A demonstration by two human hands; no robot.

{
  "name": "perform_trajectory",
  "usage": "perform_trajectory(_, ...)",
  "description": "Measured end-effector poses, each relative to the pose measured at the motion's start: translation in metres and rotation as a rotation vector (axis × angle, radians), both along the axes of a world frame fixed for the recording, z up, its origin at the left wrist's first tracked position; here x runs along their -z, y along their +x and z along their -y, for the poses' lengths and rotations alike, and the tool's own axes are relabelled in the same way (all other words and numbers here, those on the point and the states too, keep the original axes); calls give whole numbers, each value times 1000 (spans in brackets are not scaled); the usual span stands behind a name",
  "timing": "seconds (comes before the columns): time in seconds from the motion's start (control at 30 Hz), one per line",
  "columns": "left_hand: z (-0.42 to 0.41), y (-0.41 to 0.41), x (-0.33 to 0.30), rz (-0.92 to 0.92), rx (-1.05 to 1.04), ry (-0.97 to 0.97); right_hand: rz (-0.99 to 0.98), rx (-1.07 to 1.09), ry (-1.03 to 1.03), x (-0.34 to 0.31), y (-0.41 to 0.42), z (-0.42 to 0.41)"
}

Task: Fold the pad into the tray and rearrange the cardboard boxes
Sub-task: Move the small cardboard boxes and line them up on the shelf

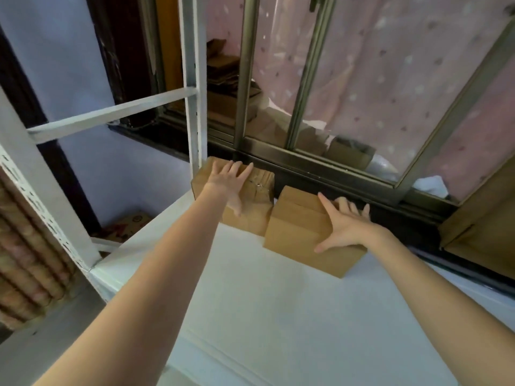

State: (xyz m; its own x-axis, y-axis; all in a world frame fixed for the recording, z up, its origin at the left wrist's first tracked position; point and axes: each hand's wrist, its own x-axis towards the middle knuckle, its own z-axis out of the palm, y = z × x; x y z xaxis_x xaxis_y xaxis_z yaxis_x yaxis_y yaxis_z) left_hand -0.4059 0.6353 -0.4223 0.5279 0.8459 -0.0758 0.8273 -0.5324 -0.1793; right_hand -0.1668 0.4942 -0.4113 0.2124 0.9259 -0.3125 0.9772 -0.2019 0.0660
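1. landmark: the dark window sill (pixel 320 174). two cardboard boxes sit just below it on a white padded shelf surface (pixel 278 302), side by side, near corners touching or nearly so.
2. left box (pixel 250 215): nearer the white rack post (pixel 193 107), at the sill's left end. taped seam on top, tape wrinkled.
3. right box (pixel 295 235): along the sill to the right, turned slightly askew to its neighbour.
4. left hand (pixel 227 181): fingers spread, palm flat on top of the left box, fingertips reaching the sill-side edge. pressing, not clamped.
5. right hand (pixel 344 225): fingers spread over the right box's top, fingertips curling over the sill-side edge, thumb toward the near edge. resting hold, not a closed grip.
6. the hands are well apart, one per box.
7. pad and tray: cannot tell which surface is which; the white cover below the sill may be the pad.
8. handling, judged: boxes look small, stiff-walled, probably light; smooth card slides easily on the white cover. best hold is across opposite edges or palm on top to push; avoid the loose tape.
9. risk, judged: a shove toward the sill could jam a corner.
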Motion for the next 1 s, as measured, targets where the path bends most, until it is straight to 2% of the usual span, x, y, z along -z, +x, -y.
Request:
perform_trajectory(0.17, 30, -2, -26, -141, 57, -21, -35, 15, 41, -18, -5, 33)
perform_trajectory(0.33, 72, -18, -51, 31, -10, -177, -47, 51, 136, -59, 0, 77)
perform_trajectory(0.43, 100, -21, -73, 158, 17, -136, -64, 99, 170, -90, 5, 107)
perform_trajectory(0.57, 142, -10, -105, 238, 30, -29, -57, 157, 200, -125, 14, 151)
perform_trajectory(0.8, 226, 50, -145, 358, -136, -93, -103, 315, 265, -162, 47, 249)
perform_trajectory(1.0, 322, 125, -169, 413, -141, -142, -91, 405, 318, -186, 99, 356)
